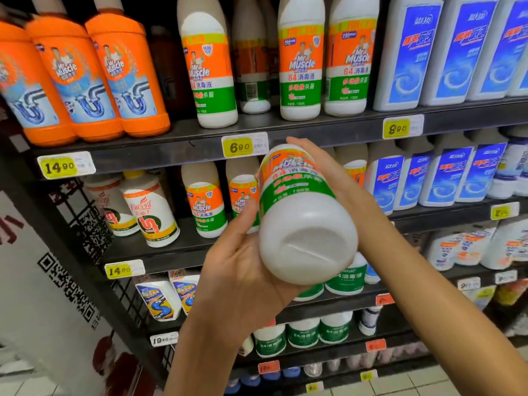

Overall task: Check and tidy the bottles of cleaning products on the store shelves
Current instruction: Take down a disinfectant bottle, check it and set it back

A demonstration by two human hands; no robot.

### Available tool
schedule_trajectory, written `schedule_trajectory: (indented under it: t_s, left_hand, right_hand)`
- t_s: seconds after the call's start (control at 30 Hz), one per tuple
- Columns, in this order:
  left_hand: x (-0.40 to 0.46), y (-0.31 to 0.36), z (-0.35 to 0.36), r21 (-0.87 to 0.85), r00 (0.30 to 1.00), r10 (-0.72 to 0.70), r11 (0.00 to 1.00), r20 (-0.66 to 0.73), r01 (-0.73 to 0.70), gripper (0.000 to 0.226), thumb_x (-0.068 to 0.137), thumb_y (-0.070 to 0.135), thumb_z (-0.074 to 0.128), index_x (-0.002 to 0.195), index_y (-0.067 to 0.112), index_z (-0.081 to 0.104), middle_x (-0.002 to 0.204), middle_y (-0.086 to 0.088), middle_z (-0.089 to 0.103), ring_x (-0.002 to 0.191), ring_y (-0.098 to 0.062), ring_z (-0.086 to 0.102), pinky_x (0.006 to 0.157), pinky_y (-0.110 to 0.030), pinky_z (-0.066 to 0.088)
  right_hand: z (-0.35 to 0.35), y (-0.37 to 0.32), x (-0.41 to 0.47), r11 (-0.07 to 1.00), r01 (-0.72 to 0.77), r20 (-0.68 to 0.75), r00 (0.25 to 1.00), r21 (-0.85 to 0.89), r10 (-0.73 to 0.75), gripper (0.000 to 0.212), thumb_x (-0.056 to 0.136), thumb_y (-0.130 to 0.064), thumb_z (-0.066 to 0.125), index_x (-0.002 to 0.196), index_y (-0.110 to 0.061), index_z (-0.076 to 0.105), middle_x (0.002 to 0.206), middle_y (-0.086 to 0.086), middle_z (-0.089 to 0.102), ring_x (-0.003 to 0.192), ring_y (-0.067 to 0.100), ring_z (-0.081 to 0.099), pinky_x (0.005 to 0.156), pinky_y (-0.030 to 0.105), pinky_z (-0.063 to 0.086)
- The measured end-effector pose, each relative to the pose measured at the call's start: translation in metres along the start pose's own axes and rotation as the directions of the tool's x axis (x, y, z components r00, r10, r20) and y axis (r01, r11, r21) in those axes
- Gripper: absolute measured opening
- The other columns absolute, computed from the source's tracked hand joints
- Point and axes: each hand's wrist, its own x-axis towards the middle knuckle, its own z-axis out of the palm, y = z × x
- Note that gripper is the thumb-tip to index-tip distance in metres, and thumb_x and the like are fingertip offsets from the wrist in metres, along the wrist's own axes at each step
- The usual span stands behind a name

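Head view: both hands on one white Mr Muscle bottle (303, 221), held in the air in front of the shelves, tipped so its base faces the camera and its cap end points away toward the racks. Cap end is not visible. Left hand (243, 270) cups it from below and the left side, palm under the lower body, thumb up along the label edge, fingers wrapped round the underside. Right hand (323, 172) grips the upper part from the right, fingers curled over the top of the orange-and-green label. Base shows a recessed oval with a mould seam across it.

Just behind the bottle: shelf edge (177, 151) with a yellow price tag 6.90 (243, 145). On that shelf, matching white Mr Muscle bottles (301, 67) stand upright, one further back with its barcode facing out. Left of them, three orange drain-cleaner bottles (94, 78) touching side by side above a 14.90 tag (64, 165). Right of them, white bottles with blue labels (457, 50) above a tag (400, 127) whose first digit is unclear.

Next shelf down: more Mr Muscle bottles (204, 200) behind the hands, two white bottles with red and yellow labels (148, 212) to the left, more blue-labelled ones (454, 175) to the right. Lower shelves hold green-labelled white bottles (303, 332); text there too blurred to read. Left end panel (57, 281) carries QR codes.
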Motion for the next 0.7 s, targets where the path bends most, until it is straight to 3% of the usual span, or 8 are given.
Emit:
schedule_trajectory:
  t_s: [0.1,0.17,0.2,0.27,0.3,0.43,0.5,0.7]
  left_hand:
    - [0.007,0.009,0.003,0.184,0.997,-0.054,0.981,-0.056,0.063,0.089,0.07,0.044,0.078,0.138,0.0,0.042,0.143,-0.017,0.04,0.125,-0.02,0.05,0.101,-0.034,0.041]
    - [0.012,0.01,-0.014,0.294,0.979,-0.067,0.948,-0.195,0.123,0.1,0.065,0.063,0.072,0.134,-0.005,0.045,0.141,-0.021,0.045,0.069,0.006,0.066,0.086,-0.017,0.05]
    - [0.005,0.008,-0.019,0.361,0.986,-0.074,0.924,-0.146,0.123,0.103,0.06,0.065,0.075,0.132,-0.003,0.047,0.138,-0.022,0.049,0.056,0.0,0.063,0.09,-0.024,0.049]
    - [0.018,0.006,-0.025,0.515,0.962,-0.013,0.843,-0.271,0.157,0.059,0.068,0.018,0.078,0.121,0.005,0.056,0.116,-0.022,0.066,0.066,-0.017,0.068,0.086,-0.04,0.054]
    - [0.025,0.002,-0.028,0.502,0.95,0.052,0.857,-0.307,0.115,0.065,0.055,0.014,0.081,0.116,0.008,0.058,0.103,-0.018,0.072,0.074,-0.025,0.071,0.077,-0.04,0.058]
    - [0.024,-0.004,-0.047,0.525,0.982,0.129,0.85,-0.135,-0.04,0.079,0.044,0.046,0.09,0.116,0.027,0.063,0.112,-0.005,0.071,0.103,-0.023,0.068,0.079,-0.033,0.057]
    - [0.03,-0.003,-0.047,0.65,0.977,0.191,0.755,-0.092,-0.087,0.064,0.051,0.049,0.086,0.11,0.033,0.066,0.11,0.007,0.072,0.104,-0.013,0.066,0.08,-0.024,0.055]
    - [0.046,-0.002,-0.064,0.848,0.957,0.287,0.518,-0.047,-0.113,0.095,0.054,0.029,0.088,0.131,0.038,0.033,0.123,0.021,0.06,0.114,0.002,0.057,0.086,-0.012,0.048]
  right_hand:
    - [0.007,-0.007,-0.001,0.998,-0.025,0.009,1.0,0.051,0.024,0.031,0.088,-0.039,0.057,0.082,-0.009,0.06,0.08,0.015,0.061,0.073,0.026,0.062,0.067,0.033,0.057]
    - [0.014,-0.016,-0.003,0.997,0.053,0.031,0.998,0.062,-0.055,0.035,0.08,-0.037,0.064,0.101,-0.009,0.059,0.088,0.016,0.06,0.082,0.029,0.061,0.074,0.039,0.056]
    - [0.014,-0.018,-0.003,0.994,0.095,0.037,0.995,0.062,-0.098,0.05,0.076,-0.037,0.067,0.116,-0.009,0.058,0.094,0.017,0.061,0.088,0.031,0.061,0.078,0.042,0.055]
    - [0.016,-0.024,-0.006,0.986,0.163,0.075,0.984,0.024,-0.165,0.064,0.075,-0.036,0.067,0.13,-0.008,0.052,0.106,0.019,0.063,0.095,0.032,0.061,0.082,0.045,0.054]
    - [0.017,-0.026,-0.009,0.982,0.188,0.103,0.978,-0.03,-0.184,0.055,0.078,-0.035,0.066,0.126,-0.009,0.056,0.107,0.018,0.066,0.093,0.031,0.064,0.08,0.045,0.056]
    - [0.021,-0.034,-0.021,0.927,0.272,0.178,0.956,-0.259,-0.231,0.018,0.085,-0.033,0.064,0.097,-0.018,0.065,0.087,0.007,0.075,0.08,0.022,0.072,0.067,0.034,0.058]
    - [0.024,-0.035,-0.025,0.891,0.354,0.218,0.929,-0.283,-0.299,0.024,0.081,-0.028,0.065,0.101,-0.015,0.064,0.088,0.006,0.074,0.082,0.021,0.072,0.068,0.032,0.057]
    - [0.02,-0.025,-0.034,0.637,0.657,0.345,0.754,-0.403,-0.559,0.051,0.068,-0.031,0.069,0.116,-0.019,0.058,0.11,0.015,0.065,0.098,0.025,0.065,0.08,0.035,0.054]
